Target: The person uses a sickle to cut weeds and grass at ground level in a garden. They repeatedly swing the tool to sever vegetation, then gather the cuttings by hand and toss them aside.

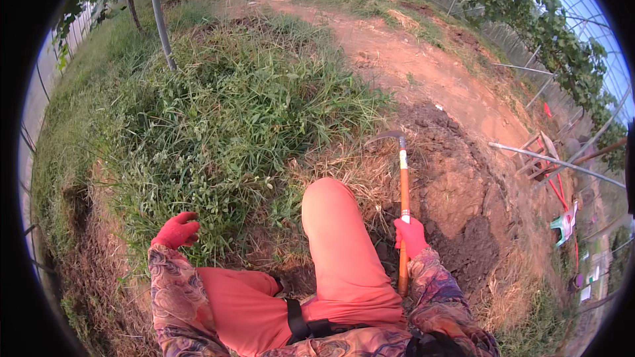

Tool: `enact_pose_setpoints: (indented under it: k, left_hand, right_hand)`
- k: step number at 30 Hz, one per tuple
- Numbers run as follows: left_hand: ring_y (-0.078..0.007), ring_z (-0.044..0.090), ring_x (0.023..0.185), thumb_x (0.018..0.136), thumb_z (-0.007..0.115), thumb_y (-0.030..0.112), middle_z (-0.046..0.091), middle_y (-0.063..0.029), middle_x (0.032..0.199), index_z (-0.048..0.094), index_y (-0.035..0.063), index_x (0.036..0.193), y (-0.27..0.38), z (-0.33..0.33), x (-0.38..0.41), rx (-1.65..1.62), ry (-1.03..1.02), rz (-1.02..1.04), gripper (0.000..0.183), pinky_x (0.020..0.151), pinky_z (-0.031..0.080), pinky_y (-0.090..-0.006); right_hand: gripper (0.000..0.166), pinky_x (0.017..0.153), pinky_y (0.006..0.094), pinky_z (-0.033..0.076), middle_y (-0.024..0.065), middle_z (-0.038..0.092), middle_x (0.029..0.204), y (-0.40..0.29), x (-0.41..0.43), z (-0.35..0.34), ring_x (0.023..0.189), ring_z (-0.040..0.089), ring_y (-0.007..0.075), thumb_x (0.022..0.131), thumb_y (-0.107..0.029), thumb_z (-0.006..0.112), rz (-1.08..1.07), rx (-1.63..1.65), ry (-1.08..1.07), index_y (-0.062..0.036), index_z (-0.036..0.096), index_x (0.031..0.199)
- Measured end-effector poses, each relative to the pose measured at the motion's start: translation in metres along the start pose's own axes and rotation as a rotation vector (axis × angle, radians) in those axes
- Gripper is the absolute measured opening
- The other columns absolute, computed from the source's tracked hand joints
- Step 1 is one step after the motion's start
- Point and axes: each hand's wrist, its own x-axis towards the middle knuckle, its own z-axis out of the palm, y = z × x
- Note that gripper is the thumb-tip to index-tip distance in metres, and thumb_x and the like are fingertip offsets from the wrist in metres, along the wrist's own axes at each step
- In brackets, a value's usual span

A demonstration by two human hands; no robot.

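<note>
In a red glove, my right hand [411,236] grips the orange-brown wooden handle of a sickle [405,183]. The handle runs away from me, and its curved metal blade [386,135] points left, over dry cut grass beside the weeds. My left hand [178,230], gloved in red too, hovers at the near edge of a dense patch of green weeds [238,124]. Its fingers are apart and hold nothing. Between my hands is my raised knee [333,198] in orange trousers.
Dry grass [342,163] and dark turned soil [466,248] lie ahead and to the right. A metal post [161,20] rises from the weeds. Grapevines [540,25] line the right side above slanted metal bars [555,161]. A green and white plastic object [564,224] is at far right.
</note>
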Motion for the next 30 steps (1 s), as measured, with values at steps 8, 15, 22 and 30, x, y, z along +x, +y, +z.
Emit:
enact_pose_setpoints:
  k: [8,15,22,30]
  left_hand:
    - [-0.0169,0.065,0.071,0.083,0.059,0.018,0.063,-0.0079,0.091,0.046,0.0055,0.127,0.013,0.006,0.021,-0.015,-0.020,-0.036,0.047,0.058,0.052,-0.0281]
    - [-0.0155,0.065,0.074,0.084,0.059,0.020,0.064,-0.0080,0.095,0.049,0.0065,0.126,0.036,0.016,0.026,0.117,-0.011,-0.077,0.046,0.062,0.053,-0.0283]
    - [-0.0139,0.062,0.071,0.081,0.061,0.024,0.064,-0.0088,0.100,0.048,0.0055,0.128,0.057,0.021,0.019,0.147,-0.018,0.004,0.052,0.060,0.049,-0.0270]
    - [-0.0135,0.062,0.069,0.081,0.061,0.023,0.066,-0.0081,0.086,0.049,0.0051,0.126,0.072,0.028,0.016,0.192,-0.023,0.039,0.050,0.060,0.049,-0.0272]
  right_hand:
    - [0.021,0.033,0.0317,0.042,0.0043,0.049,0.056,-0.024,0.078,0.049,0.039,0.048,0.0161,0.077,-0.017,0.064,-0.085,-0.124,-0.035,-0.0038,0.049,0.079]
    - [0.025,0.039,0.0304,0.040,0.0052,0.053,0.062,-0.006,0.050,0.077,0.044,0.049,0.0138,0.073,-0.020,0.069,-0.167,-0.397,-0.127,-0.0028,0.053,0.085]
    - [0.041,0.056,0.0343,0.047,0.0114,0.062,0.072,0.018,0.054,0.047,0.061,0.059,0.0187,0.068,-0.031,0.075,-0.230,-0.742,-0.244,-0.0024,0.060,0.092]
    - [0.031,0.046,0.0307,0.042,0.0066,0.058,0.064,0.016,0.016,0.026,0.048,0.053,0.0155,0.069,-0.022,0.075,-0.138,-0.472,-0.051,-0.0021,0.057,0.085]
